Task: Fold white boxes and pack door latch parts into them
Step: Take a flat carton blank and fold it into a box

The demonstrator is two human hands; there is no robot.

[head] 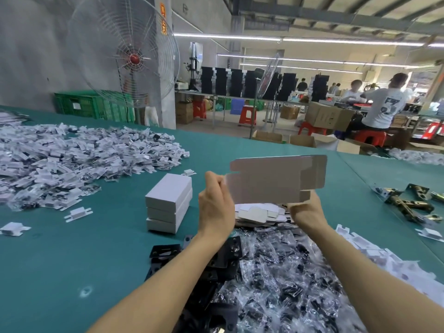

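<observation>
Left hand [216, 203] pinches flat white cardboard box blank [276, 179] | right hand [304, 213] seemingly grips beneath | aloft for folding room

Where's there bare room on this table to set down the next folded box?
Bare green table cloth lies near-left, bordered by the stack of folded white boxes and the left forearm. A second strip lies between the held flat white box blank and the brass latch parts. Crowded: the heap of black plates and clear bags.
</observation>
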